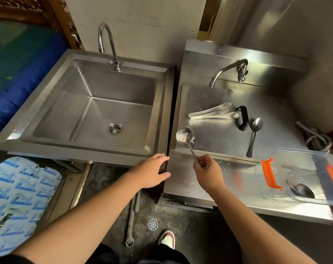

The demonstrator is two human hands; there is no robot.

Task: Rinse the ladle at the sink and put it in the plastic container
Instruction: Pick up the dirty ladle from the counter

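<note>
My right hand (207,171) pinches the handle end of a small steel ladle (184,135). Its round bowl holds whitish residue and hovers at the left edge of the right-hand steel counter. My left hand (152,171) is empty, fingers spread, resting at the front right corner of the deep steel sink (93,113). The sink's tall curved tap (106,42) is not running. A clear plastic container (303,178) with orange clips sits on the counter at the far right, with a dark utensil lying inside it.
On the right counter lie steel tongs (211,113), a spoon (254,134) and a black handle piece (243,118), under a second tap (228,70). A hose coil (318,140) sits at the far right. Below are a floor drain (153,224), my shoe (167,239) and a printed sack (18,197).
</note>
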